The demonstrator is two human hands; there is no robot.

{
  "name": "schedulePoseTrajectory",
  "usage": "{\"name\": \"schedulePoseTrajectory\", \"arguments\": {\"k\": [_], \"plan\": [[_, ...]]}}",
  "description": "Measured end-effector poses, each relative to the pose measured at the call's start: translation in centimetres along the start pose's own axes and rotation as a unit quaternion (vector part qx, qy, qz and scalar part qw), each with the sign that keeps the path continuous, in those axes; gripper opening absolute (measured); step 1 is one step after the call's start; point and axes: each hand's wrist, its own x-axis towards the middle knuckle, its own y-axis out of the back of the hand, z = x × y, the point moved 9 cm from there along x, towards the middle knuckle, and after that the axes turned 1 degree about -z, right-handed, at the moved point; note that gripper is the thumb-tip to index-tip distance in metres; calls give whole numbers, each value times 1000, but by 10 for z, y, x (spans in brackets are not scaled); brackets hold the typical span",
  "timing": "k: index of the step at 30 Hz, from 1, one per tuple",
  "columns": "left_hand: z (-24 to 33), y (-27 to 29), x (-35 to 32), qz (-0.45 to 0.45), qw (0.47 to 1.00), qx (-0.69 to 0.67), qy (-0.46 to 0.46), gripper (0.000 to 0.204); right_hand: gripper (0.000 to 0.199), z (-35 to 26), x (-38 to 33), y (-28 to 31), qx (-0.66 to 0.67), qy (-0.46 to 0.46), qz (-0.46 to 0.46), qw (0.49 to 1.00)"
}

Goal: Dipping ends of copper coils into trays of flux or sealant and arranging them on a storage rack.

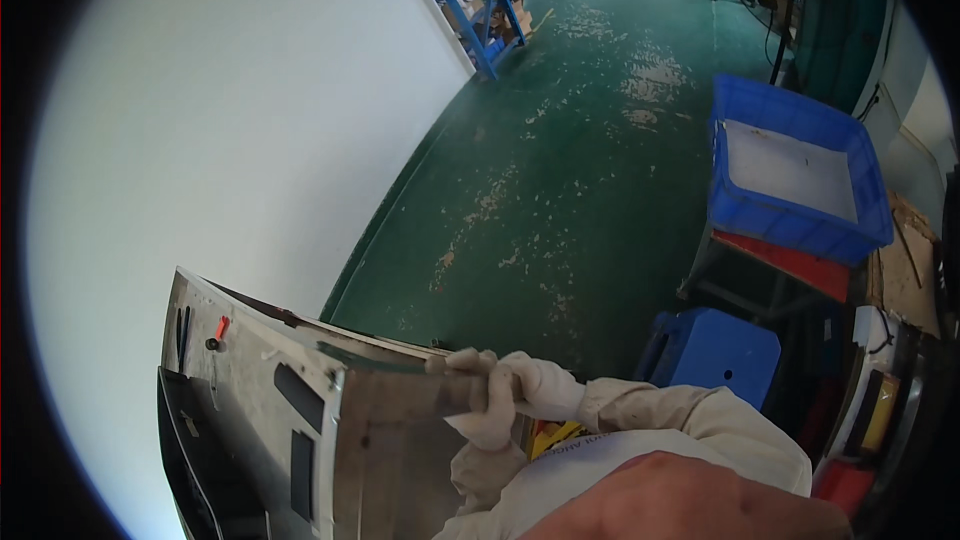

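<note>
Both hands wear whitish gloves and meet at the right end of a metal workbench [260, 370]. My left hand [488, 422] has its fingers bent upward and closed. Against it, my right hand [540, 387] is closed too, its greyish fingertips reaching left over the bench's edge. Whatever lies between the fingers is hidden. A brownish metal plate [390, 460] is right beside the hands. Farther left on the bench are a dark bar [299, 395], a second dark bar [302, 475], a small red-handled tool [221, 328] and thin black sticks [182, 328].
A black tray [190, 460] sits at the bench's left. To my right stand a blue stool [715, 350] and a blue crate [800, 217] with a white sheet inside, on a red-topped stand [785, 263]. A white wall [200, 140] rises left; a blue rack [490, 20] stands ahead.
</note>
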Motion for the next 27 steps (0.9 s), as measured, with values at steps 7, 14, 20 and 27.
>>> {"name": "schedulePoseTrajectory", "arguments": {"k": [7, 14, 20, 27], "plan": [[-5, 41, 27, 128, 987, 89, -46, 78, 61, 24, 23, -38, 0, -43, -25, 999], [-11, 65, 53, 158, 981, 115, 19, 71, 45, 96, -33, 13, -248, -90, -66, 962], [-19, 89, 64, 175, 979, 107, 12, 60, 50, 212, -250, 172, -443, -464, 23, 766], [-79, 72, -26, 134, 937, 315, -73, 71, 65, 225, -462, 212, -312, -755, 124, 563]]}}
